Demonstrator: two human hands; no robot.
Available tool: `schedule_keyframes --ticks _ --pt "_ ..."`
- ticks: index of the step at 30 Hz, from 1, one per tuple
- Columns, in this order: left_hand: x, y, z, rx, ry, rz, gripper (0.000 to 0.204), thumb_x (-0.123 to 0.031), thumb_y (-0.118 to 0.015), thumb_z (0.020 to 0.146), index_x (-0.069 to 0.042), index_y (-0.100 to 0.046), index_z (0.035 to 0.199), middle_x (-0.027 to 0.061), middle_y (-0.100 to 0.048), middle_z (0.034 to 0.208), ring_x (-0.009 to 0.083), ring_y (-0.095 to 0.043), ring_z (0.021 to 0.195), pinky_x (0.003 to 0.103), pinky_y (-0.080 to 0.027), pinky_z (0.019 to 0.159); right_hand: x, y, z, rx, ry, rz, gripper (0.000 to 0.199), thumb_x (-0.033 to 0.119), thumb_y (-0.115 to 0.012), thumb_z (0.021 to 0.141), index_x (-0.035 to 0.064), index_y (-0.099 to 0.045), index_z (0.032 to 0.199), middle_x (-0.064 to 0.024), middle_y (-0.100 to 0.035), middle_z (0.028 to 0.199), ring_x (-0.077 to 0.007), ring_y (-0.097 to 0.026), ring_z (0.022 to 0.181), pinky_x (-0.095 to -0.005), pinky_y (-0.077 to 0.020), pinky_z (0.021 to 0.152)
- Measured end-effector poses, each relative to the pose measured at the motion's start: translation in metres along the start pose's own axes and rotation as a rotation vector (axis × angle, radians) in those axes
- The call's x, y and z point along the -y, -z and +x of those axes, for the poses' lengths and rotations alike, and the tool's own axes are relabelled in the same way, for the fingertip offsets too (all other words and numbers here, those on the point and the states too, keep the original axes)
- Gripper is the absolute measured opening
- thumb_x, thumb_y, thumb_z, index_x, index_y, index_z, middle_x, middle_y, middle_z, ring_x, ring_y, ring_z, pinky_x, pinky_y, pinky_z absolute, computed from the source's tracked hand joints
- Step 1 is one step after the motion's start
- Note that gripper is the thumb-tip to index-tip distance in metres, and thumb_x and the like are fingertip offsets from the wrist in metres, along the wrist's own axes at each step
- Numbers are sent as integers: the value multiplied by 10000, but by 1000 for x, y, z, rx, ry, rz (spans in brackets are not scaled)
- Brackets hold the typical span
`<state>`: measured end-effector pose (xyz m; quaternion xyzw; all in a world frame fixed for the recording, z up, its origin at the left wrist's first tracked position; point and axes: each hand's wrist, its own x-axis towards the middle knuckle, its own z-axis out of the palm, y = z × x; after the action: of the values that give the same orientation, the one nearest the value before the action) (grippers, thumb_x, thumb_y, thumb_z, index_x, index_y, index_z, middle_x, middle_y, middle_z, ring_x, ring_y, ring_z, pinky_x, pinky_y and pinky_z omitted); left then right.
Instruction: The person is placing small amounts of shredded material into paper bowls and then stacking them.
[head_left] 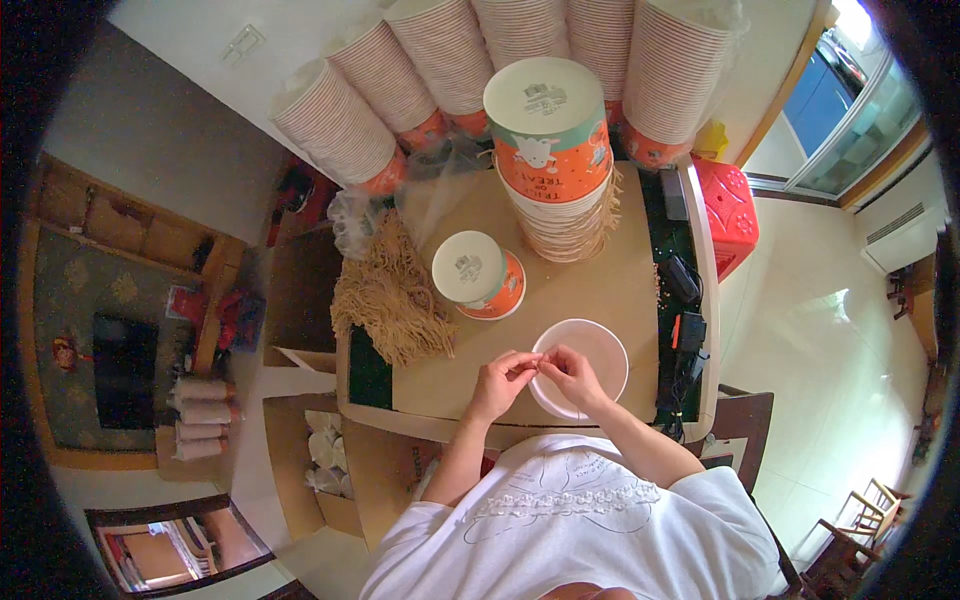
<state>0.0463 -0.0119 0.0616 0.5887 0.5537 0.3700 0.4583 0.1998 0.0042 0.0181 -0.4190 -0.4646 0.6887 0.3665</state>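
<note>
An open paper bucket (602, 345) with a white inside stands at the near edge of the table. Over its left rim my left hand (505, 382) and my right hand (572, 378) meet, fingertips pinched together. What they pinch is too small to make out. Beyond them, one orange and green paper bucket (507, 288) rests upside down. Behind it rises a tall stack of upside-down buckets (555, 165), with brown cord ends hanging at its right side. A tangled heap of brown twisted cords (392, 300) lies on the left of the table.
Several tall nested bucket stacks (450, 60) line the wall behind the table. Black chargers and cables (685, 330) lie along the right edge. A red plastic stool (722, 215) stands beyond that edge. Cardboard boxes (300, 450) are at the lower left.
</note>
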Motion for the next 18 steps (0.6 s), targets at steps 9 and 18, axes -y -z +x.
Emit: schedule_keyframes --ticks 9,18 --pt "0 2 0 -25 -4 38 134 -14 -622 760 -15 -634 894 50 -607 802 96 -579 691 210 -481 618 -9 6 2 27 -72 -51 140 157 -554 849 21 -567 825 8 -564 721 -55 -494 684 -207 -412 616" --pt "6 2 -1 -39 -2 37 79 -28 -630 758 -3 -636 833 48 -610 762 90 -574 665 213 -464 582 7 7 -2 81 -212 17 149 168 -552 853 24 -575 824 27 -558 742 -50 -484 701 -204 -403 631"
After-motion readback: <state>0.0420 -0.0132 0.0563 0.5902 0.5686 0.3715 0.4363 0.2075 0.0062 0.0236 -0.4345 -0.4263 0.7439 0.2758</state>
